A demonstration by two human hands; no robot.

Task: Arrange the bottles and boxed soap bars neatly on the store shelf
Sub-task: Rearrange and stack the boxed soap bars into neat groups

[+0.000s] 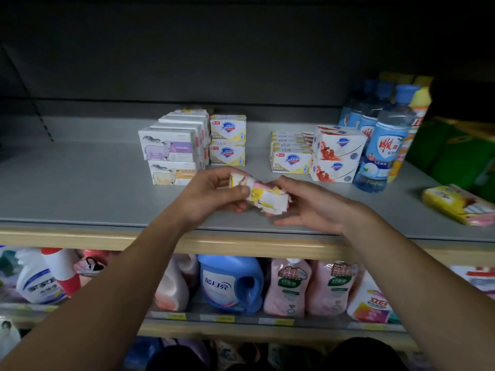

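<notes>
**A:** What are the hands doing?

**B:** Both reach over the front edge of a grey shelf [80,188]. The left hand [214,195] grips a small bundle of white, pink and yellow boxes [258,194], thumb on top and fingers curled beneath. The right hand [308,204] touches the bundle's right end; its fingers lie fairly straight under and beside it, so whether it truly grips is unclear.

**A:** Where is the bundle?

**B:** Held in the air just above the shelf's front part, in front of the stacked soap.

**A:** What stands on the shelf?

**B:** Left of centre, a two-high stack of white soap boxes printed with a sheep [171,153], more rows behind. Just beside it, two yellow-and-white boxes with a blue shield [227,140], one atop the other. After a gap, a low row of the same shield boxes [290,160], then two red-and-white boxes [337,156] stacked touching it. Further right stand blue-capped bottles [383,145], and a yellow bottle [409,135] beside them. A yellow packet [455,202] lies flat far right.

**A:** And below?

**B:** A lower shelf with a blue jug [230,282] and pink pouches [288,287].
</notes>
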